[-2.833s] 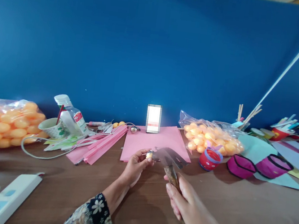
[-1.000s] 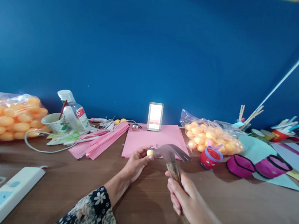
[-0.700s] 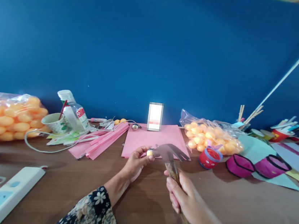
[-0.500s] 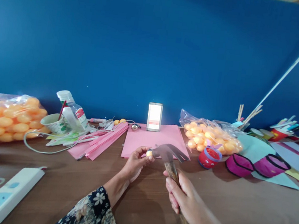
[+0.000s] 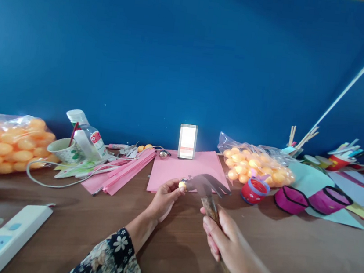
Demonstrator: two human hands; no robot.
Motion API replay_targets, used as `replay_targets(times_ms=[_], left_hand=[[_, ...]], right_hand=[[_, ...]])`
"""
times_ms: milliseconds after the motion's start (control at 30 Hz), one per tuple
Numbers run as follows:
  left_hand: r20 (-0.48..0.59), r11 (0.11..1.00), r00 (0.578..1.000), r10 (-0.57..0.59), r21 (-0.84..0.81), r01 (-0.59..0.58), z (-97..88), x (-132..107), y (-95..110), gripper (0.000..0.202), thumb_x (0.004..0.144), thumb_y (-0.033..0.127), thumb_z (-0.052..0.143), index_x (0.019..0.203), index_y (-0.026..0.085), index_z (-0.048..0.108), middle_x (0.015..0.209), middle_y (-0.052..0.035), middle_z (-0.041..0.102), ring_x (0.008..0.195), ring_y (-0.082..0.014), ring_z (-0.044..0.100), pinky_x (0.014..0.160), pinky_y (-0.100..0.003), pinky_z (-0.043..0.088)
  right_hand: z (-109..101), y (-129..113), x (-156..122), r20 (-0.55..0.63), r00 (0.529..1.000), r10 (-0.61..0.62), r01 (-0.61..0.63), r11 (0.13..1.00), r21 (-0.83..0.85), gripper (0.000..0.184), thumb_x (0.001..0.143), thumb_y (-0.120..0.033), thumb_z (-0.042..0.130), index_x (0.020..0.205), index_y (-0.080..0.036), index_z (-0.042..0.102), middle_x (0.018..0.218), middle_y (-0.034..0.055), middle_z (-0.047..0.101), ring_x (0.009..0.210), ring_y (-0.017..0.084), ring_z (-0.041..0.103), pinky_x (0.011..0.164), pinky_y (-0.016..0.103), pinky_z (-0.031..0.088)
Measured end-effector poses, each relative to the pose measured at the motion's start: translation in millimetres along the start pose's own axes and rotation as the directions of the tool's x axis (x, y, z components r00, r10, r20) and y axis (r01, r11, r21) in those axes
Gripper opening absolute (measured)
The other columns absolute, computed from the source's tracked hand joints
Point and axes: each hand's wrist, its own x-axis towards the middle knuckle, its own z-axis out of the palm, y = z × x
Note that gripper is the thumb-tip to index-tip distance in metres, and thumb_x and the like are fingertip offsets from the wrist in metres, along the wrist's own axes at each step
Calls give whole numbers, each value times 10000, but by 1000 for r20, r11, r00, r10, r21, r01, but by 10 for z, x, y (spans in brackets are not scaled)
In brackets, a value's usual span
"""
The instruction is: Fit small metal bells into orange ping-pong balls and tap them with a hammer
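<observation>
My left hand (image 5: 165, 200) pinches a small round yellow object (image 5: 182, 185) between thumb and fingertips, just above the near edge of the pink paper. A darker bit shows at its top, too small to make out. My right hand (image 5: 219, 235) is wrapped round the wooden handle of a claw hammer (image 5: 210, 204). The hammer's head is level with my left fingertips, its striking face turned toward the yellow object and its claw pointing right. Whether the face touches the object I cannot tell.
Behind lie pink paper sheets (image 5: 164, 170) and a blurred-out white rectangle (image 5: 187, 141). Bags of orange balls (image 5: 4, 145) stand left and right. A red cup (image 5: 254, 191) and purple fabric rings (image 5: 290, 200) are at right; a power strip (image 5: 7, 234) is at left.
Both hands stay almost in place, still holding the hammer and the yellow object. The whole view has shifted very slightly.
</observation>
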Motion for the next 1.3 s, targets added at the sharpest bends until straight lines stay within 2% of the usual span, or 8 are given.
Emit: replay_targets(times_ms=[100,267,500,633,767,967,1133,1300], left_hand=[[-4,999,999,-40,-2,40,1,-6,19,404,618,249,735,993,138,634,816,-62,670,641,-102,559,621,-224,388],[-4,1000,1000,-27,0,27,18,-18,41,382,607,246,743,956,128,640,795,-60,662,631,-97,556,607,-216,387],[-16,998,998,-56,-25,55,21,-25,42,530,574,192,764,1077,177,598,807,-38,667,663,-97,574,653,-221,393],[-8,998,998,-64,-8,64,33,-32,63,484,570,194,765,1031,161,621,747,-34,667,648,-101,570,628,-217,392],[-8,998,998,-56,-21,56,46,-39,71,456,571,198,765,1004,164,628,773,-35,668,660,-106,574,632,-219,395],[-16,997,1000,1,-77,-2,44,-22,50,390,581,170,756,948,169,627,748,-8,659,619,-75,551,608,-196,393],[-28,998,1000,-3,-58,1,23,-13,31,374,567,158,763,906,151,605,688,5,642,582,-66,546,567,-180,387],[-17,999,1000,-4,-43,4,7,-17,-2,354,581,150,755,879,158,565,723,-3,651,664,-99,600,643,-206,421]], right_hand=[[10,48,15,4,1000,-3,3,1000,3,315,858,-463,403,1035,-202,413,599,-81,368,397,42,339,362,167,309],[10,76,18,17,1000,-20,20,999,25,305,866,-457,393,1034,-204,408,611,-80,365,395,38,338,363,167,306],[7,71,21,10,1000,0,-1,1000,19,308,861,-463,402,1030,-207,418,623,-74,378,404,38,345,363,163,310],[19,88,19,14,1000,0,0,1000,8,297,870,-451,389,1026,-200,418,603,-79,364,406,39,342,360,159,310],[15,66,1,11,1000,-5,5,1000,4,282,874,-439,393,1020,-199,417,591,-81,356,406,40,338,360,160,308],[-6,17,-13,-2,998,-65,65,998,24,279,879,-430,387,1041,-204,407,610,-76,363,407,41,351,366,170,321],[-6,89,33,22,1000,-8,8,1000,-9,274,880,-432,384,1036,-208,403,582,-84,361,402,42,346,366,164,309],[-3,118,49,28,1000,-12,11,1000,14,290,874,-445,385,1043,-211,407,609,-78,364,401,37,336,358,162,303]])
